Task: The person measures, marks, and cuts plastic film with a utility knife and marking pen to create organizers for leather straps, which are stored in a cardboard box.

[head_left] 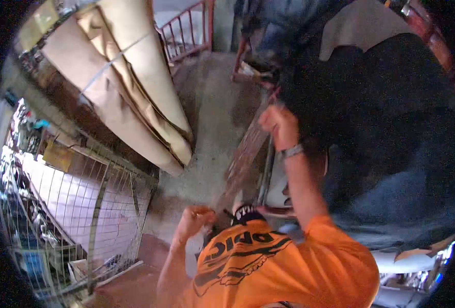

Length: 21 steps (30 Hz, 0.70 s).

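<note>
My left hand is in front of my body at the left, its fingers curled closed. Whatever may be inside that fist is hidden. My right hand, blurred by motion, reaches farther forward with its fingers closed; I cannot tell what is in it. A wristwatch is on the right wrist. Just past the right fist shows a small reddish piece. Below and left of this hand, a long narrow reddish-brown strip runs along the floor side. Large dark sheets lie to the right of the right hand.
Big cream rolls lie at the upper left, bound by a strap. A wire mesh panel stands at the lower left. A red railing is at the far end of the concrete floor. A pale sheet lies upper right.
</note>
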{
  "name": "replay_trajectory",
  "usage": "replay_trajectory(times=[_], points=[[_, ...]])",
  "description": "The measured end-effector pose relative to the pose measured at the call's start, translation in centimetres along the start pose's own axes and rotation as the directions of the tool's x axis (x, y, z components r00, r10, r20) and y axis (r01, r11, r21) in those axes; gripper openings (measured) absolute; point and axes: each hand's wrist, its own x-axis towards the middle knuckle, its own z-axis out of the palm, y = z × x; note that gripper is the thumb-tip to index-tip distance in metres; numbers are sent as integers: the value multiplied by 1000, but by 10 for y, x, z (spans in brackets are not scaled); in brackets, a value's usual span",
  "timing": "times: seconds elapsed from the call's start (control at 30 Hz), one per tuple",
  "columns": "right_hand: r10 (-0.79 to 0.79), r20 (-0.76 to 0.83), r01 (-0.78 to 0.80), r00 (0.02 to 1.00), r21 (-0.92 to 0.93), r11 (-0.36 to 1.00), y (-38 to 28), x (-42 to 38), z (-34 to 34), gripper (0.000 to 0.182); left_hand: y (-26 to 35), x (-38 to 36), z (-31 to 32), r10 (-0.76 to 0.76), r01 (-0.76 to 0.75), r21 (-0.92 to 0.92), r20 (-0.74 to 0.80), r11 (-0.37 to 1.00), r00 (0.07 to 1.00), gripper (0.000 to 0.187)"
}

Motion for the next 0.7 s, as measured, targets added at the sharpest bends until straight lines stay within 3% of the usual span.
replay_trajectory(times=[0.03,0.1,0.13,0.17,0.2,0.23,0.33,0.37,0.47,0.5,0.57,0.63,0.7], points=[[-17,-87,21,996,55,998,-17,19,-1,25,4,23,-17,-10,8,107,23,994,1000,12],[-58,-101,60,993,19,998,-17,78,-38,22,-26,76,-47,30,-23,-57,136,998,990,14],[-58,-142,63,988,25,998,-19,109,-50,21,12,91,-51,27,-24,-38,75,999,997,14],[-53,-107,58,993,51,997,-21,138,-65,21,42,114,-62,-137,135,36,98,990,986,16],[-55,-73,61,996,81,995,-28,163,-79,20,41,143,-72,-117,109,81,108,991,987,18],[-28,-140,39,990,74,997,-29,193,-91,20,34,172,-81,-93,77,136,114,988,989,19],[23,-227,3,974,114,994,-4,295,-129,21,40,270,-94,-2,3,-28,51,1000,999,22],[30,-235,1,972,131,991,2,333,-143,21,49,302,-97,-54,56,-57,33,997,998,22],[74,-61,-54,995,279,959,32,449,-178,21,61,392,-98,-39,23,-320,-43,947,998,22],[89,-41,-76,995,254,964,39,483,-185,21,66,423,-101,-91,85,-120,-51,989,995,19],[120,-4,-116,993,198,973,44,543,-186,21,69,467,-87,-213,182,-247,-105,952,971,18],[150,-63,-138,987,165,977,41,614,-181,21,93,520,-70,-218,153,-374,-140,915,966,20],[107,-89,-94,990,138,986,49,658,-177,22,98,544,-64,-273,212,-334,-144,918,951,29]])
